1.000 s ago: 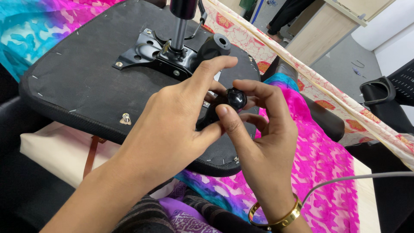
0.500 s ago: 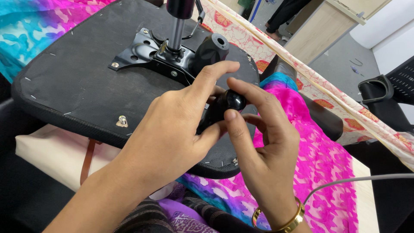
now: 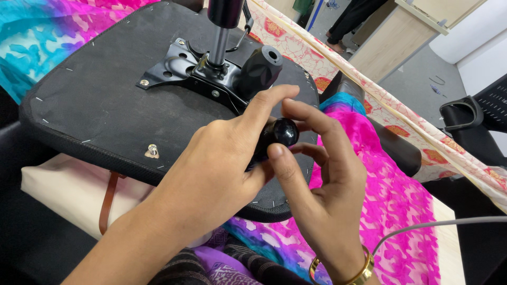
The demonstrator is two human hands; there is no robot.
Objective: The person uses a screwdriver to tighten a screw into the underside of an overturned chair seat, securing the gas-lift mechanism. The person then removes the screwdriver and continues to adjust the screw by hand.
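Note:
An upturned black chair seat (image 3: pixel 95 105) lies before me, its underside up, with a black metal bracket (image 3: pixel 179 71) and a steel gas column (image 3: pixel 217 47) bolted at its middle. A thick black lever handle (image 3: pixel 259 71) sticks out beside the bracket. My left hand (image 3: pixel 216 174) wraps around a smaller black rod, holding it near its round glossy knob (image 3: pixel 285 132). My right hand (image 3: pixel 322 195), with a gold bangle on the wrist, pinches that knob between thumb and fingers.
A steel screw (image 3: pixel 152 150) stands up from the seat's near edge. Bright pink and turquoise patterned cloth (image 3: pixel 391 206) lies beneath and around the seat. A black armrest part (image 3: pixel 465 113) sits far right. A grey cable (image 3: pixel 438 224) crosses lower right. Someone's legs (image 3: pixel 359 21) stand far back.
My view has shifted slightly. My right fingers have turned around the knob, the thumb now below it; my left hand keeps its grip on the rod.

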